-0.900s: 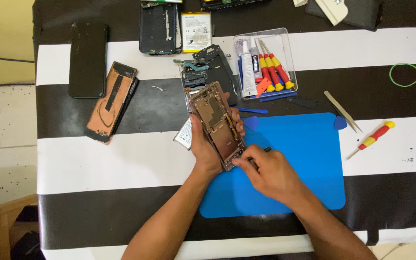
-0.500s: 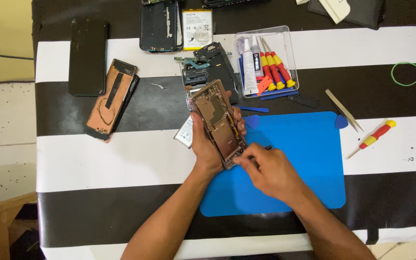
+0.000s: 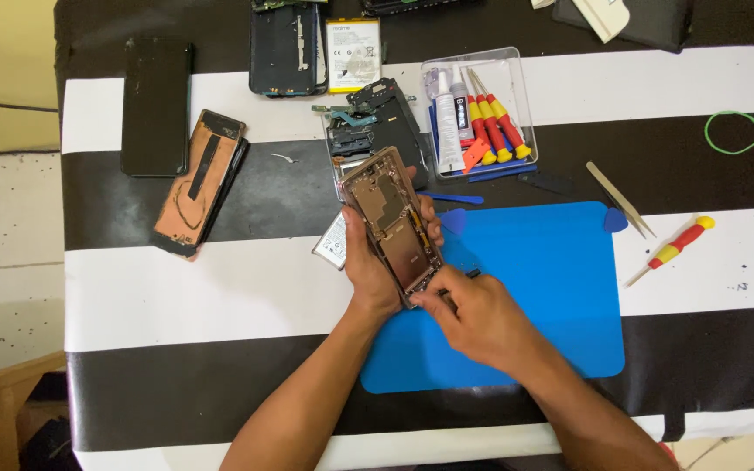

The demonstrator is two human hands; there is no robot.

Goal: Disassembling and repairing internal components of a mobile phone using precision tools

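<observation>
**Both hands on the open phone frame**

The left hand (image 3: 368, 266) cradles an opened phone frame (image 3: 392, 222) from underneath – fingers wrapped around its edges, thumb along the left side, the frame tilted with its top end pointing away from the person. It sits above the left edge of the blue mat (image 3: 534, 296). The right hand (image 3: 473, 314) comes in at the frame's lower end, fingers curled and pinched together at the bottom corner; whether they grip a small part or tool there, I cannot tell.

Just under the left hand a small silvery battery (image 3: 332, 244) pokes out on the striped tablecloth (image 3: 176, 296). Behind the frame lies a dark stack of phone parts (image 3: 377, 122), and beside it a clear plastic tray (image 3: 517, 78) with red-and-yellow screwdrivers and a glue tube.

Off to the left – a copper-backed phone panel (image 3: 198, 179) and a black phone (image 3: 156, 105). To the right of the mat lie tweezers (image 3: 620, 199), a loose screwdriver (image 3: 674, 249) and a green rubber band (image 3: 732, 133).
</observation>
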